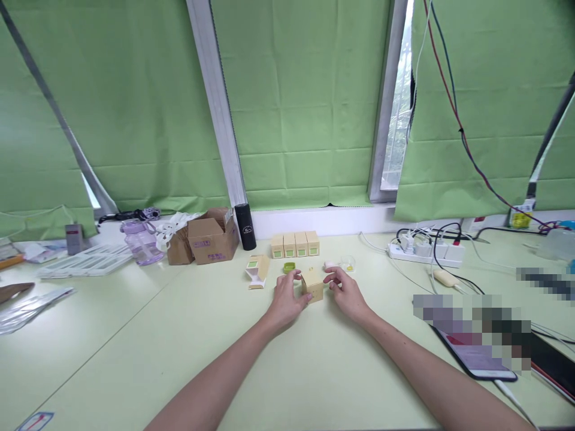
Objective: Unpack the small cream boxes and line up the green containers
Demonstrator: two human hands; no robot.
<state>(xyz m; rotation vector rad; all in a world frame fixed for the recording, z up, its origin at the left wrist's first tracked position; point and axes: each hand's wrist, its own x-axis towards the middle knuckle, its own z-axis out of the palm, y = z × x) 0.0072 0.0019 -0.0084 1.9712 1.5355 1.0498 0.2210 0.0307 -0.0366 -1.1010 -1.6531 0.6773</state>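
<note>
A small tan cardboard box (313,290) stands on the table between my two hands. My left hand (286,297) is closed on its left side, the thumb against the front and the fingers at the back. To the right of the box, my right hand (347,294) is open, its bent fingers slightly apart from the box. Just behind lie a green ring-shaped piece (289,267), a small pink piece (330,264) and a clear container (347,263) with something yellow in it. An opened tan box (257,271) lies on the left, its white inner flaps showing.
Several tan boxes (295,245) with green labels stand in a row by the wall. A black bottle (245,227), a brown carton (213,236) and a purple jug (141,242) are at back left. On the right are a power strip (426,253), cables and a phone (476,353).
</note>
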